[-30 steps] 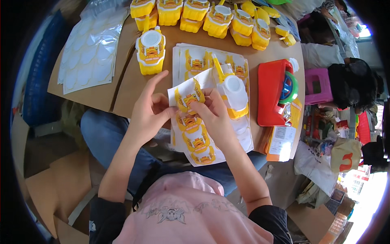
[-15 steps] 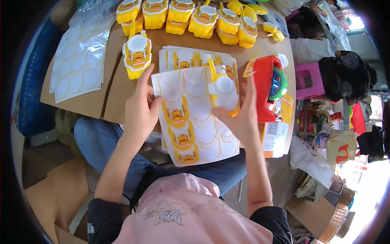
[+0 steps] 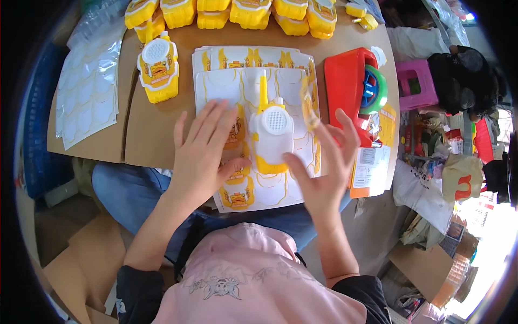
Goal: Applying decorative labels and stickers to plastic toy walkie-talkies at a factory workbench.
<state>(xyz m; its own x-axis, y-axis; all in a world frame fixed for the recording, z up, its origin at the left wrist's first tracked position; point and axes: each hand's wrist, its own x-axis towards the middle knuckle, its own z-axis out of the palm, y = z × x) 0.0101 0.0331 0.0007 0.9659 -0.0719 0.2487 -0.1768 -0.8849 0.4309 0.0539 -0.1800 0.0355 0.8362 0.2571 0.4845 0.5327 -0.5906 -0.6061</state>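
Observation:
A yellow-and-white toy walkie-talkie [image 3: 274, 141] with a yellow antenna lies on a sticker sheet [image 3: 270, 193], its plain white front up. My left hand [image 3: 202, 146] rests on the sheet's left part, fingers extended and apart. To the right of the toy is my right hand [image 3: 326, 167], its thumb close to the toy's lower right edge. A peeled, yellow-edged sticker [image 3: 308, 102] stands up from its fingertips, seen nearly edge-on and a little blurred. More printed sheets [image 3: 202, 58] lie beneath the top one.
A finished-looking walkie-talkie [image 3: 158, 70] with a printed front stands left of the sheets. Several more [image 3: 251, 13] line the far edge. A red tape dispenser [image 3: 345, 81] with a green-rimmed roll sits at right. Plastic-covered sticker sheets [image 3: 89, 92] lie at left.
My left hand has let go of the sheet's edge and moved onto its surface. The sheet and toy now lie flatter and straighter. My right hand still carries the sticker.

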